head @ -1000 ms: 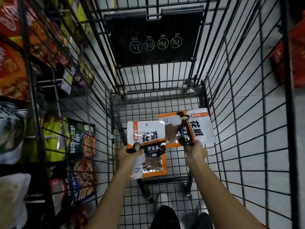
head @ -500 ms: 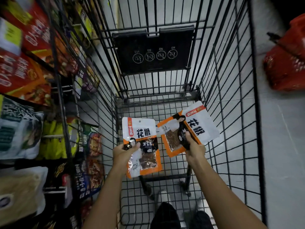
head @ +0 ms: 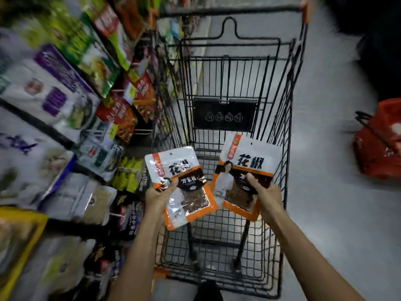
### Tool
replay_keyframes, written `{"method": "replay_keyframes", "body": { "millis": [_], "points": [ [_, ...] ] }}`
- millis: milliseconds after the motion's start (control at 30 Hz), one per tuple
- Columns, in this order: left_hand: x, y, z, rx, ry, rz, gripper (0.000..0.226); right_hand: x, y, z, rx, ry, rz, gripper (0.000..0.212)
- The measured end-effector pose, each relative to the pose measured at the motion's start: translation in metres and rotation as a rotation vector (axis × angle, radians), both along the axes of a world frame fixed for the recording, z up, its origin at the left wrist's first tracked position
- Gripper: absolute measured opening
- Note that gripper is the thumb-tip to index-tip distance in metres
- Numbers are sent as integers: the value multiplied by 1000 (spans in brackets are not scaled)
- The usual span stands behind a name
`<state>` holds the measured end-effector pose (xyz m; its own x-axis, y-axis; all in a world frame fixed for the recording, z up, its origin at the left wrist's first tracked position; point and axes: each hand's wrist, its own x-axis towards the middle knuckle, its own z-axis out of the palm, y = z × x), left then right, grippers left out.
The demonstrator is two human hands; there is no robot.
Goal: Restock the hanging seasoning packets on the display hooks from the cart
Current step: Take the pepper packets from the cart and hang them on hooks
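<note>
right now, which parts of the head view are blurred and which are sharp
Head view: shelf packets and the red basket are smeared by motion blur; the left seasoning packet and right seasoning packet read fairly sharp; the wide lens bows the cart wires.

Dim; shelf goods (head: 54, 101) at L motion-blurred; edges warped; slight glare on seasoning packet (head: 191, 196).

Right packet (head: 249, 168): 花椒 in big black characters on white top; 万 on black band below, rest covered; red corner tab, print too small to read.
Left packet (head: 173, 166): 花 clear, second character lost in glare; 万家 plus one blurred character on black band.
Flap (head: 224, 127) in cart: four round prohibition signs in row, captions unreadable.
Red shelf packets (head: 121, 115): large characters, too blurred to read.
</note>
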<state>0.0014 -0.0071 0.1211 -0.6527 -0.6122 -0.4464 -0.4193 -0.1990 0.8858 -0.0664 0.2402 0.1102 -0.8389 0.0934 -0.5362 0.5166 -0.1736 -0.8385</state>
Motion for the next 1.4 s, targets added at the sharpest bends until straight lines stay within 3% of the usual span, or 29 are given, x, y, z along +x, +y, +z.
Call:
{"method": "replay_keyframes", "body": {
  "millis": [167,333,433,633,800,1000,1100,1167,1300,1400],
  "points": [
    [81,12,77,-133,101,113,28,25,7,64,23,132,285,32],
    [175,19,152,-248,189,337,22,59,-8,126,48,286,573,17],
    [236,17,191,-309,211,425,22,86,-35,158,6,346,730,19],
    [376,20,258,-375,260,692,70,173,-108,213,-82,491,987,14],
    [512,43,297,-533,229,925,40,288,-162,254,-220,564,1253,11],
    [692,93,326,-649,228,1105,40,467,-188,287,-397,613,1497,8],
    [778,120,337,-701,195,1172,48,559,-187,299,-469,617,1619,27],
    [832,136,343,-757,155,1210,50,618,-185,305,-530,612,1692,26],
    [929,160,354,-805,121,1312,13,722,-183,314,-602,631,1783,50],
    [984,173,360,-819,88,1362,7,783,-186,316,-620,636,1849,48]
  ]
}}
